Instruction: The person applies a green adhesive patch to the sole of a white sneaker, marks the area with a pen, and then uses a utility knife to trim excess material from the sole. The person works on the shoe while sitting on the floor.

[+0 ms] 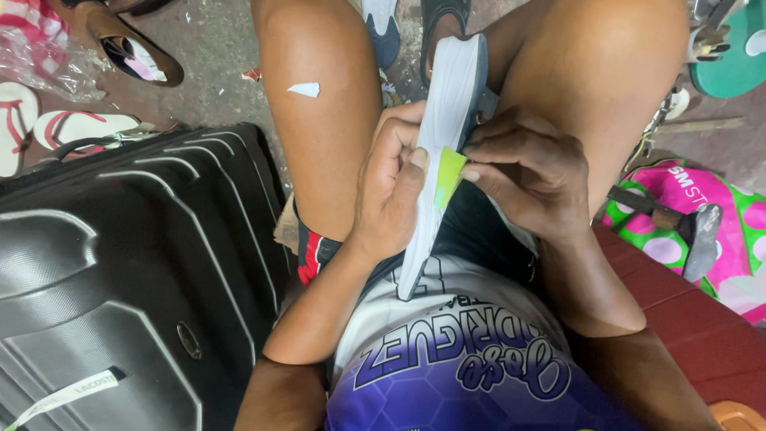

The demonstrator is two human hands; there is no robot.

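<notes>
Between the knees, at lap level: left hand (391, 187), fingers curled shut around the near edge of a white shoe sole (443, 152), thumb pressed flat on its face beside a yellow-green patch (448, 175).
Right hand (527, 172): fingers bent and closed on the far edge of the same sole, fingertips touching the patch from the other side.
Shoe sole: held on edge, tilted, toe end pointing away between the thighs, heel end resting against a white and purple shirt (463, 351).
Left of the left leg: black hard-shell suitcase (128, 271), lying flat, just beside the thigh.
Beyond the suitcase, on the concrete floor (215, 72): white sandals with red straps (56, 128); a brown shoe (132, 48).
Right of the right leg: hammer (678, 223) lying on a pink and green spotted bag (718, 247); a red surface (702, 335) beneath the forearm.
Small white scrap (305, 89) stuck on the left thigh.
</notes>
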